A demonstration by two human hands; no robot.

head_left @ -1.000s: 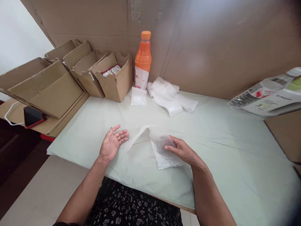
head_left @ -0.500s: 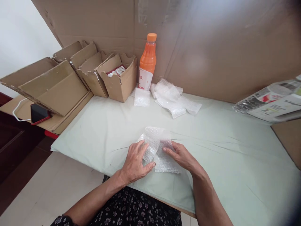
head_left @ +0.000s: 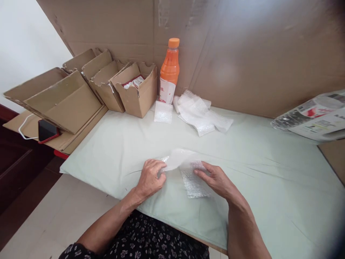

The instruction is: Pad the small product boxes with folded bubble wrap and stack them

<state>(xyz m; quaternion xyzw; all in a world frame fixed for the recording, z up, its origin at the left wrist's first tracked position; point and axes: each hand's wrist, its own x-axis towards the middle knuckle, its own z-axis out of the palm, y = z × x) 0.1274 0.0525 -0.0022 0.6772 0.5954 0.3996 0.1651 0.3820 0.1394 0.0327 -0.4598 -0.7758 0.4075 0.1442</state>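
Bubble wrap (head_left: 183, 160), pinched by left hand (head_left: 151, 178) and right hand (head_left: 214, 178) over the table (head_left: 129, 140), could perhaps tear or slip away if both pull unevenly.

Beside the right hand (head_left: 214, 178), cloth (head_left: 272, 194) lies open — boxes (head_left: 133, 100) (and a bottle (head_left: 169, 70)) block the back left.

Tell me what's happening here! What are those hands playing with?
The person's left hand grips one end of a piece of bubble wrap, and the right hand holds another part, thumb on top. It bends between them above the table. Farther back, more bubble wrap lies in a loose heap near an orange bottle.
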